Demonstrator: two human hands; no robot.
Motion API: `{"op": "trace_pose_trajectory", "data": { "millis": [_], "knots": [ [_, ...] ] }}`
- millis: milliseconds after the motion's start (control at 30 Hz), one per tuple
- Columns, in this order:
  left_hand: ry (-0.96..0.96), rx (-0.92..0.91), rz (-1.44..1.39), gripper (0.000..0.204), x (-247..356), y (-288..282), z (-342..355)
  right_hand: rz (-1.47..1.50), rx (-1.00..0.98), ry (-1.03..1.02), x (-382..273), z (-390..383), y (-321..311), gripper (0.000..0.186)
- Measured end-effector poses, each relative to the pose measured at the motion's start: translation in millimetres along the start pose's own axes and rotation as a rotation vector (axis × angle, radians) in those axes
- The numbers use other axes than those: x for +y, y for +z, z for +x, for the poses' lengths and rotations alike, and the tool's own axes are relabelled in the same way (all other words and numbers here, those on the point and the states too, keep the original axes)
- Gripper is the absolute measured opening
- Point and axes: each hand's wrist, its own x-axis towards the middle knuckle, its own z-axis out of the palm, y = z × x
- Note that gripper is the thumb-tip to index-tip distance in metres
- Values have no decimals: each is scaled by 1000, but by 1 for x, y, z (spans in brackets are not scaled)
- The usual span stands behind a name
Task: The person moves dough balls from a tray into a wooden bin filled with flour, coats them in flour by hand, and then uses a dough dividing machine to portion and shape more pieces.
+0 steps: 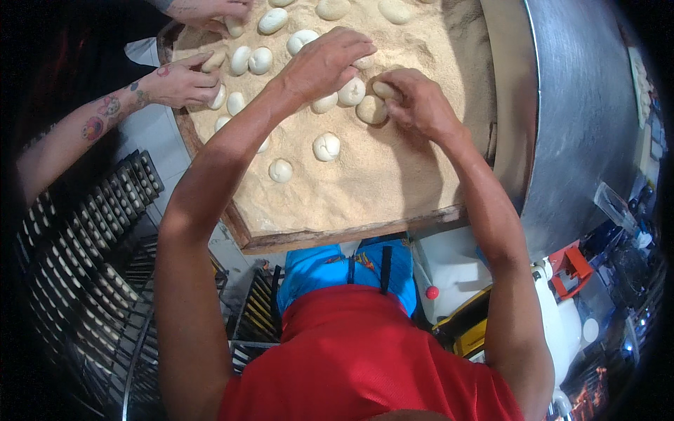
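Note:
My left hand (328, 62) reaches over the flour-covered wooden board, its fingers curled onto a pale dough ball (364, 62) that they partly hide. Farther right, my right hand (423, 104) pinches a small dough piece (383, 90) between thumb and fingers. Right beside that piece lies a rounder dough ball (371, 110), and a creased dough ball (352, 91) sits between my two hands. Nearer to me, a dough ball with a folded seam (326, 146) and a smaller dough ball (280, 170) rest in the flour.
A co-worker's tattooed hand (184, 81) handles dough at the board's left side, with their other hand (219, 10) above it. The board's wooden rim (351, 234) runs in front of me. A metal wall (579, 119) curves along the right. Racks of dough pieces (105, 224) stand lower left.

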Motion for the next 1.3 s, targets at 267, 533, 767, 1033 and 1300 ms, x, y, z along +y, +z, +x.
{"op": "trace_pose_trajectory", "data": {
  "millis": [267,533,767,1033,1300],
  "knots": [
    [64,225,96,42,4,4,14,-226,454,-41,39,10,-25,41],
    [50,178,242,39,-3,23,2,-387,501,-186,58,3,-2,28],
    [8,319,242,36,-18,25,23,-370,588,-217,65,30,-11,18],
    [-157,179,162,37,5,21,9,-200,374,49,47,12,-16,22],
    [-230,252,301,25,4,-21,49,-424,500,13,76,46,-44,25]
  ]
}}
